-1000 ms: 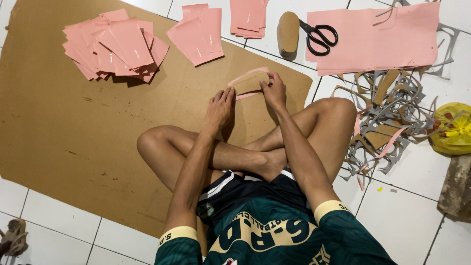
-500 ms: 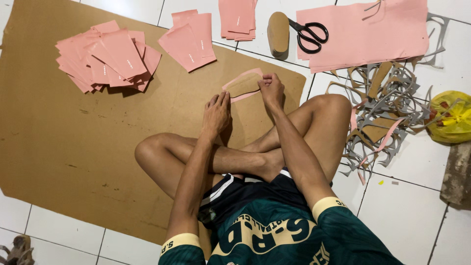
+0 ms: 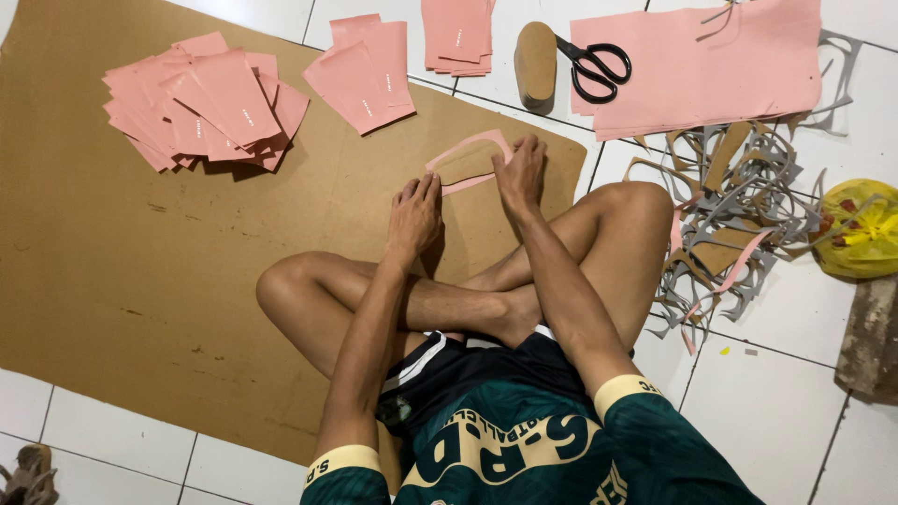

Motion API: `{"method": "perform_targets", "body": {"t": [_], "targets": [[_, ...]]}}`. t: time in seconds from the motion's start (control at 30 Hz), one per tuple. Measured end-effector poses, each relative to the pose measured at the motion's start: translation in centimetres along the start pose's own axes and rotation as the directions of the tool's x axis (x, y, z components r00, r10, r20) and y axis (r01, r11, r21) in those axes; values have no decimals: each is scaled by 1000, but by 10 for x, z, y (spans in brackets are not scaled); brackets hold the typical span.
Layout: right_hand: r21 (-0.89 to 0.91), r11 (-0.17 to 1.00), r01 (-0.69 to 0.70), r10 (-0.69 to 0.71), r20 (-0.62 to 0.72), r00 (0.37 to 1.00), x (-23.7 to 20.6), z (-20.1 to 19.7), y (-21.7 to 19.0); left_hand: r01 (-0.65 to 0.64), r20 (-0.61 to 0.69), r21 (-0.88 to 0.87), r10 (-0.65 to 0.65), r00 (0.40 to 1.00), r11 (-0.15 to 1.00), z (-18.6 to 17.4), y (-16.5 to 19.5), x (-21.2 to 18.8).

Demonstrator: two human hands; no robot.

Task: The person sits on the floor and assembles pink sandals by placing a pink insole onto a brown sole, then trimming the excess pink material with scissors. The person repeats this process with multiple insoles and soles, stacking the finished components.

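Observation:
I sit cross-legged on a large brown cardboard sheet. In front of my knees lies a pink cut piece with a tan sole-shaped middle. My right hand pinches its right end, fingers curled over the pink edge. My left hand rests flat just below its left end, fingertips touching the pink strip. Whether a tool is in my right hand is hidden.
Stacks of pink sheets lie at the far left, far middle and top. A tan sole template, black scissors and a big pink sheet lie beyond. Offcut scraps and a yellow bag sit at the right.
Both hands stay on the pink piece. Its pink outline shows more plainly around the tan middle now, and my right fingers have shifted slightly along its end.

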State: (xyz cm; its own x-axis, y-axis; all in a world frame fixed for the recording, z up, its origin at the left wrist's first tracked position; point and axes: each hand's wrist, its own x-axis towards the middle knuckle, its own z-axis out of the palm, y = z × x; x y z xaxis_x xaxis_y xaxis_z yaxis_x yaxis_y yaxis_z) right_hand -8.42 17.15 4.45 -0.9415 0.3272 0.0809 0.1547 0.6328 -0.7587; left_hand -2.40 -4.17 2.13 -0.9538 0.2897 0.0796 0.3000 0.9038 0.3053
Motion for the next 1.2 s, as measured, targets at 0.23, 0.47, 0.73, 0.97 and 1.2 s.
{"method": "perform_targets", "body": {"t": [0.23,0.47,0.73,0.97,1.2], "targets": [[41,998,48,-51,83,995,-2,8,17,40,-56,-72,-44,997,997,-12,16,3],[833,461,-306,21,335,942,-2,-28,5,412,171,-544,-384,907,731,-44,40,13],[639,767,55,-327,316,891,11,-118,-56,125,77,-955,-181,980,269,-110,81,-2],[722,638,267,-552,187,813,29,-194,-134,-81,-93,-992,-130,987,98,-168,126,-6],[806,516,290,-613,110,783,14,-237,-182,-180,-197,-979,-216,956,97,-212,157,1]]}}
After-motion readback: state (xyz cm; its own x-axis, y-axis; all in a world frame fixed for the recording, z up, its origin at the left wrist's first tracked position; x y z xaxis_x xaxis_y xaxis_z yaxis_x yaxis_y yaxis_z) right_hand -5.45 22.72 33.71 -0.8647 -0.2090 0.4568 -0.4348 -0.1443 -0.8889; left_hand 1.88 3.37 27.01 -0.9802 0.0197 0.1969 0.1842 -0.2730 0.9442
